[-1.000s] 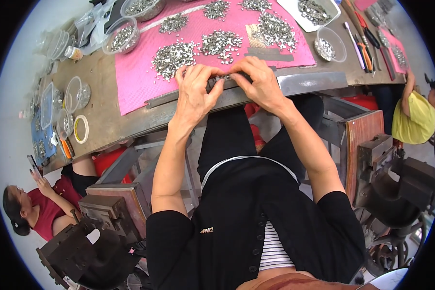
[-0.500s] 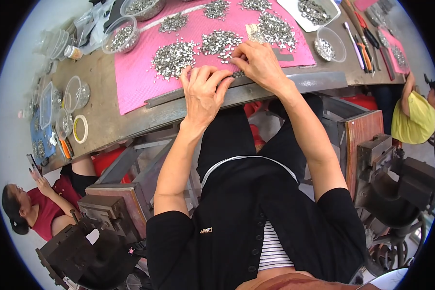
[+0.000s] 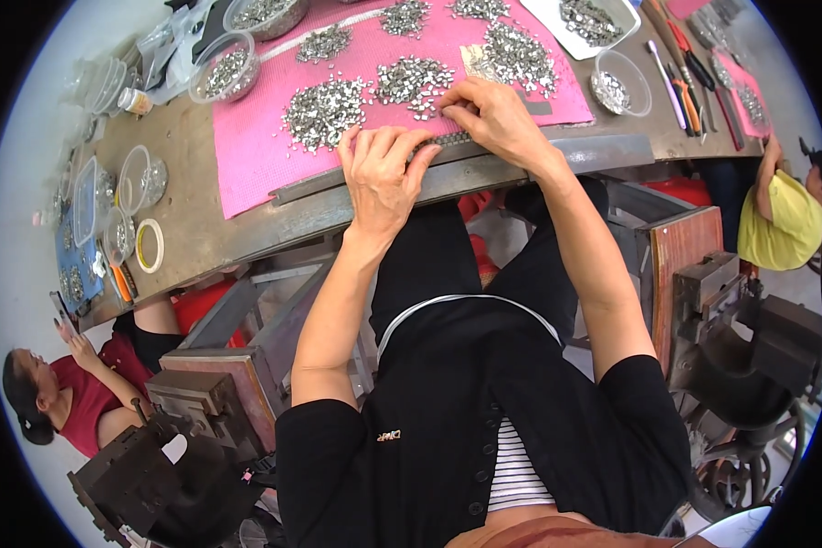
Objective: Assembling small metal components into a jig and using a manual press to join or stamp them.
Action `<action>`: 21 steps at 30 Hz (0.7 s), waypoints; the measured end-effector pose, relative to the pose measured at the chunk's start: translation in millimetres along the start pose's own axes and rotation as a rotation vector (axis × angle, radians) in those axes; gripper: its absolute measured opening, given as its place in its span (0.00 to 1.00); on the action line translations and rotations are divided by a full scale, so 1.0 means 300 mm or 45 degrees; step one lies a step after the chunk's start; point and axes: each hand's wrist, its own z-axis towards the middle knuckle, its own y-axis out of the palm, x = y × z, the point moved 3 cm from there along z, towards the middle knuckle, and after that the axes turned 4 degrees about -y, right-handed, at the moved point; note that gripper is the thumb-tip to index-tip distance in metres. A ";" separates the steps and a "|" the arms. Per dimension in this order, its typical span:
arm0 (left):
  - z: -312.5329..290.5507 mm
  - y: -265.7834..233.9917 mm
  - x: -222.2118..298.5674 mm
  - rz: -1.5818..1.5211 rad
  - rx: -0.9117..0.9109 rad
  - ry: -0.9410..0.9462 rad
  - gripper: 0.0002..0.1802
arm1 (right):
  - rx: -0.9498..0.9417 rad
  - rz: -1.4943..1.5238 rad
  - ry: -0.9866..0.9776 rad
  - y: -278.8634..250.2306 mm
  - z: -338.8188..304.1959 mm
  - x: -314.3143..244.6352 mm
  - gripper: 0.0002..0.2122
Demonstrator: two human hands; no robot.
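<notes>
A narrow strip of small dark metal links (image 3: 453, 140) lies along a grey metal bar (image 3: 315, 187) at the front edge of the pink mat. My left hand (image 3: 381, 171) is closed, its thumb and fingers pinching the strip's left end. My right hand (image 3: 500, 123) is curled just above the strip's right part, thumb and forefinger together; whatever is between them is too small to make out. Just beyond my hands lie a large pile of shiny small metal pieces (image 3: 324, 111) and a second pile (image 3: 413, 80).
The pink mat (image 3: 247, 169) carries several more piles. Clear tubs of pieces (image 3: 226, 73) stand left, another tub (image 3: 621, 84) right, near pliers and other tools (image 3: 690, 87). A tape roll (image 3: 150, 245) lies left. One person (image 3: 82, 393) sits left, another (image 3: 785, 219) right.
My right hand has shifted slightly up and back from the strip, so more links show between my hands. My left hand keeps its pinch in nearly the same place.
</notes>
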 end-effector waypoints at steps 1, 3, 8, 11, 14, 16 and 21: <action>0.002 0.001 0.001 -0.018 -0.018 -0.011 0.10 | 0.025 -0.034 -0.025 0.003 0.000 0.002 0.06; 0.005 -0.002 0.001 -0.034 -0.037 -0.022 0.11 | 0.020 -0.054 -0.063 0.010 -0.006 0.007 0.06; 0.002 -0.006 -0.009 -0.085 -0.065 -0.007 0.10 | 0.002 -0.153 -0.106 0.022 -0.002 0.002 0.06; -0.001 -0.007 -0.010 -0.101 -0.041 -0.007 0.09 | 0.034 -0.200 -0.123 0.017 -0.004 -0.019 0.06; -0.004 -0.003 -0.014 -0.108 -0.003 0.010 0.08 | 0.073 -0.001 -0.011 0.011 -0.046 -0.062 0.06; -0.007 0.001 -0.018 -0.114 0.005 0.002 0.08 | 0.113 0.080 -0.008 0.021 -0.073 -0.079 0.06; -0.006 0.006 -0.020 -0.138 0.044 -0.005 0.08 | 0.192 -0.031 -0.059 0.046 -0.107 -0.085 0.05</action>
